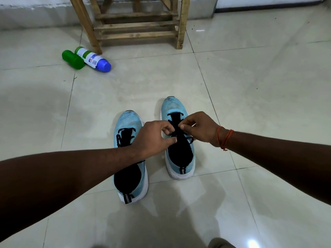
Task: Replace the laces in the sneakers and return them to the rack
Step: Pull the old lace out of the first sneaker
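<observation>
Right sneaker (172, 106), near floor (250, 86) centre, beside left sneaker (128, 120): left hand (154, 138) and right hand (198, 127), each grip pinching its dark lace (180, 134). Likely risk: lace slips free, loosening crossings; uneven pull skews lengths. Rack (136, 24) far.

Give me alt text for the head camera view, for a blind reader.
A person's left hand and right hand pinch the dark lace on the right sneaker of a light blue pair; the left sneaker stands beside it on the tiled floor. Behind stand a wooden rack and, lying down, a green bottle and a blue-capped white bottle.
</observation>
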